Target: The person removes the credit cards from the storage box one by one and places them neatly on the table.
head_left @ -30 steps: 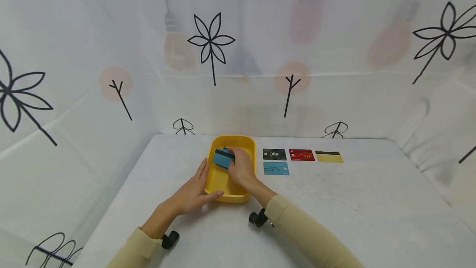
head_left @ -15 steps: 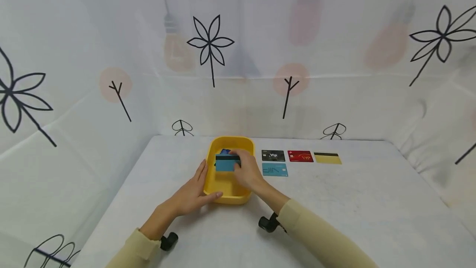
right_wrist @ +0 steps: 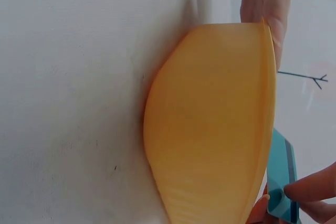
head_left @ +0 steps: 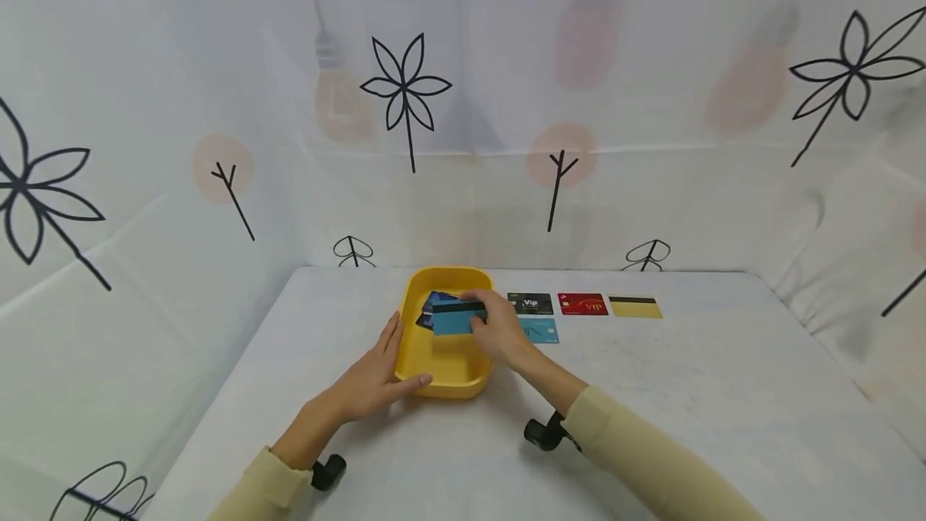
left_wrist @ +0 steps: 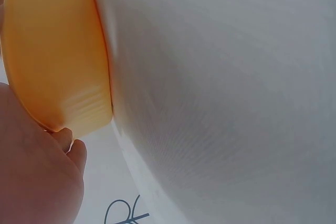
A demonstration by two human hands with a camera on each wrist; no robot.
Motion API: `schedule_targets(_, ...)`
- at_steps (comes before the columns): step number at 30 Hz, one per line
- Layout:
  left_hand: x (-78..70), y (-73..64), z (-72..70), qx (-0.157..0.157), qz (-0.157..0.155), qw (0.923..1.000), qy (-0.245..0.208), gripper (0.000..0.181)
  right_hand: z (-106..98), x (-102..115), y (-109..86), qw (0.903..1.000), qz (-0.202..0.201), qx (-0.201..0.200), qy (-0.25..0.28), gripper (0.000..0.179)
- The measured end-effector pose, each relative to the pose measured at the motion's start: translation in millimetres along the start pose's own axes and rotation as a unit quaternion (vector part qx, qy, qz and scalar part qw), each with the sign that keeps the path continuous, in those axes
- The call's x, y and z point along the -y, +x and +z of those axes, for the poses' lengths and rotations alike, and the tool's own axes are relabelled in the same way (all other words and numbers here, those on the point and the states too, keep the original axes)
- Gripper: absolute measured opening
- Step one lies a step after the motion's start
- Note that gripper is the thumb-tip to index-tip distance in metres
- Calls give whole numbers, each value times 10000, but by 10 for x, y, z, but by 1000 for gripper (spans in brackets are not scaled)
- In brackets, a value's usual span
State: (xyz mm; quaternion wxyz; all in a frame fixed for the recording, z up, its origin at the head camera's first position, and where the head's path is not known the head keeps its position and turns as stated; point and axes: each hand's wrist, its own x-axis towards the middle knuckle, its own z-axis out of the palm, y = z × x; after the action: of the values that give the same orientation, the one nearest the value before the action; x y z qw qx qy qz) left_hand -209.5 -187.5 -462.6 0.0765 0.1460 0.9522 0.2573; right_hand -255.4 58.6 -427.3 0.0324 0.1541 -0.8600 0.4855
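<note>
Over the yellow plastic tray point(head_left: 443, 389), my right hand point(head_left: 502, 336) pinches a blue card point(head_left: 450, 318) with a black stripe along its upper part. The right wrist view has this blue card point(right_wrist: 282, 174) between thumb and fingers, above the tray's rim. Dark blue cards point(head_left: 425, 318) lie in the far left of the tray, partly hidden by the held one. My left hand point(head_left: 362, 388) rests against the tray's left side and near corner, fingers straight and thumb along the front. In the left wrist view, part of that hand point(left_wrist: 39, 166) touches the tray wall.
To the tray's right, a black card point(head_left: 530, 303), a red card point(head_left: 583, 304) and a gold striped card point(head_left: 635, 307) lie in a row. A light blue card point(head_left: 544, 331) sits below the black one, partly behind my right hand. A patterned cloth point(head_left: 463, 207) hangs behind the white table.
My right hand has moved to the right with the blue card, which has turned from tilted to level. More of the dark blue cards shows. My left hand stays at the tray.
</note>
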Motion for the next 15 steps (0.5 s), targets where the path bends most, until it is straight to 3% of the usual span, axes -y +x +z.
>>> schedule_targets(15, 2, 16, 14, 45, -74, 10000, 36, 114, -299, -119, -34, 9999, 88, 41, -120, 39)
